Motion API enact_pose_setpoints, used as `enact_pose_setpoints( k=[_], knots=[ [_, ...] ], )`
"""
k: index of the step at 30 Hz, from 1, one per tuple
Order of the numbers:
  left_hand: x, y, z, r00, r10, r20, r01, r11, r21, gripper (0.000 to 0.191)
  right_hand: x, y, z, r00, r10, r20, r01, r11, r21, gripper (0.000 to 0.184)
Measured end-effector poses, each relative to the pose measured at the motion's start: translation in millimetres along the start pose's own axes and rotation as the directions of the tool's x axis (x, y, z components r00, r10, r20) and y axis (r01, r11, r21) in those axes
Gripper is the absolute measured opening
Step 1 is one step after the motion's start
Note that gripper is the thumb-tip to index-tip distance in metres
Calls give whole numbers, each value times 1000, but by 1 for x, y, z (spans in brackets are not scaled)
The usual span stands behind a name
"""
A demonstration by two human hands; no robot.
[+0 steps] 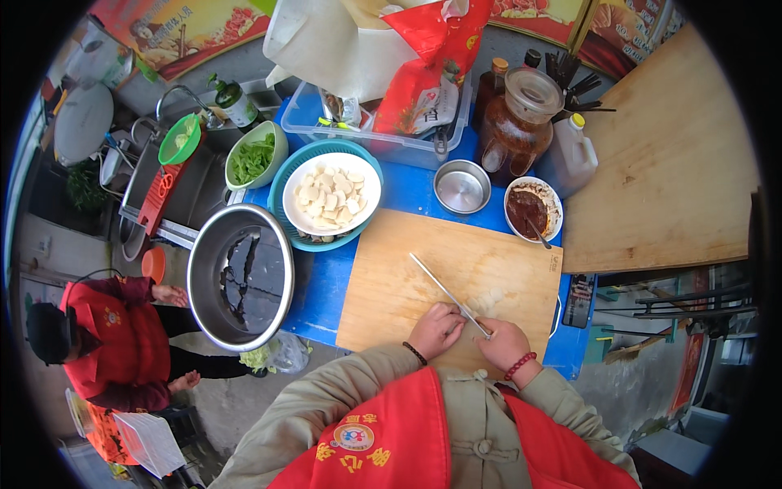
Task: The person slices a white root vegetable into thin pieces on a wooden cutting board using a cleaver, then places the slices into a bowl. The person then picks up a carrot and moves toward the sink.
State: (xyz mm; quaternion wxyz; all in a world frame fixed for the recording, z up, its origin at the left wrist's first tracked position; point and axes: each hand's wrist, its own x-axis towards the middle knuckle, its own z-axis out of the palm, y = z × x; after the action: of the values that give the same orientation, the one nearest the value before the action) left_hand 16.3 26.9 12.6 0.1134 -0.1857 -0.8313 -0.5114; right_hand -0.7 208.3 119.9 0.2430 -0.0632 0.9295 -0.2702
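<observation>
My right hand (506, 343) grips the handle of a kitchen knife (437, 280), whose blade is seen nearly edge-on and slants up to the left. Curled close against the blade's left side is my left hand (437, 331); whatever may be under its fingers is hidden. Both hands are low over a wooden cutting board (385, 275). Several thin pale slices (486, 299) lie on the board just right of the blade. Beyond the board, a white bowl (292, 211) of pale oval slices (330, 194) rests on a teal basket (278, 223).
Left stand a large steel basin (201, 318), a bowl of green leaves (253, 158) and a sink (204, 195). A steel bowl (462, 186), a sauce bowl (526, 211) with a spoon, and a glass jar (519, 131) stand behind the board. A person (122, 342) stands at left.
</observation>
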Motion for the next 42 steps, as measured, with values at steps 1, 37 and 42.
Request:
enact_pose_setpoints(
  k=[1, 37, 42],
  knots=[
    [0, 1, 0, 1000, 3, -10, -2, 1000, 12, 13, -5, 0, 0, 1000, 4, 3, -5, 994, 106, 30],
    [-20, -25, 9, 994, -48, 94, 33, 988, 153, 33, -39, -13, 13, 991, -69, -111, 67, 998, -23, 11],
    [-21, -25, 8, 994, -78, 74, 67, 989, 134, 34, -31, -20, 4, 1000, 12, -1, -12, 998, -61, 13]
  ],
)
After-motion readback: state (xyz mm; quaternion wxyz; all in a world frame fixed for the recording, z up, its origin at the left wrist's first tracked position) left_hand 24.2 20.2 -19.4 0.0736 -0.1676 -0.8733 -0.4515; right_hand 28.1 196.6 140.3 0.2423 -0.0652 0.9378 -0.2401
